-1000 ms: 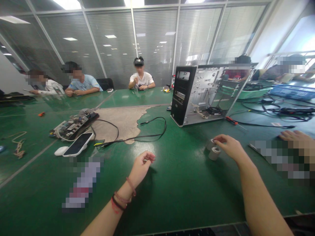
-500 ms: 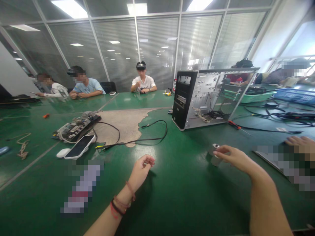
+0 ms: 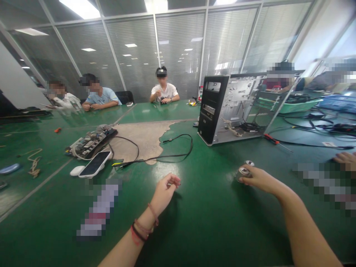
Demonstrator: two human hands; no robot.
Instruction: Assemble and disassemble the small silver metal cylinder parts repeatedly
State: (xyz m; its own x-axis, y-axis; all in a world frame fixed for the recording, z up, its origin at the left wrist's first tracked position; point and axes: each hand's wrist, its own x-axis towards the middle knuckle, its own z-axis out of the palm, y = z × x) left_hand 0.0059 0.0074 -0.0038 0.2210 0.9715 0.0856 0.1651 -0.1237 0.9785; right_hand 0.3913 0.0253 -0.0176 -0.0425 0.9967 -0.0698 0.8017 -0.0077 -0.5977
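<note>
My left hand (image 3: 169,184) rests over the green table (image 3: 194,222) with its fingers curled together and bracelets at the wrist. A tiny dark speck shows at its fingertips, too small to name. Further right, my right hand (image 3: 257,178) grips a small silver cylinder (image 3: 244,172), with a round, ring-like top facing up. Just behind that hand, a second round silver top (image 3: 249,163) shows; the rest of it is hidden by the fingers.
An open computer case (image 3: 213,111) stands beyond my right hand, a screwdriver (image 3: 271,138) beside it. A black cable (image 3: 167,158), a phone (image 3: 96,163) and a circuit board (image 3: 91,142) lie to the left. Another person's hand (image 3: 345,159) is at the right edge. People sit across the table.
The silver cylinder in my right hand now appears apart from a second silver top behind it. My left hand keeps its pose. The whole view has shifted slightly.
</note>
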